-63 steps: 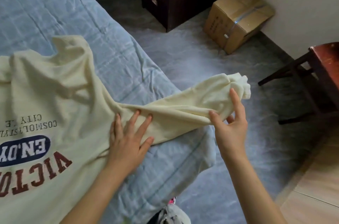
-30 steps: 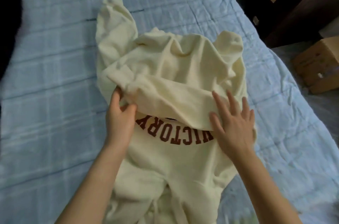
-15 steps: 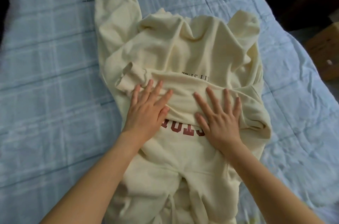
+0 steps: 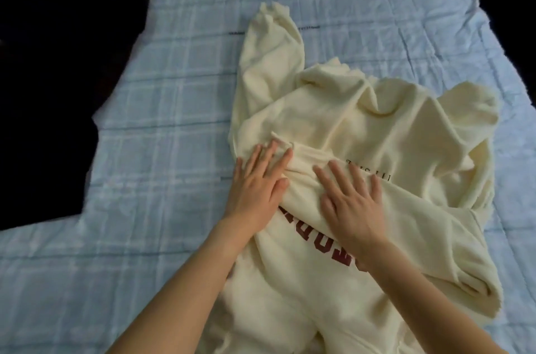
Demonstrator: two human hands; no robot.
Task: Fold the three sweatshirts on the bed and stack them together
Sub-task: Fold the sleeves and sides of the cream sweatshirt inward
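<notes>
Pressing flat on the cream sweatshirt [image 4: 362, 133] mid-bed [image 4: 174, 92], left hand [image 4: 255, 182] and right hand [image 4: 352, 202] lie side by side with fingers spread, grasping nothing, seemingly pinning the folded-in sleeve [image 4: 420, 223] across the chest. Dark garment [image 4: 52, 78] waits far left.

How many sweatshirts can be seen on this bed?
2. A cream fleece sweatshirt with red lettering lies under the left hand and right hand; a black fuzzy garment, likely a sweatshirt, lies far left. A third may be out of view.
</notes>
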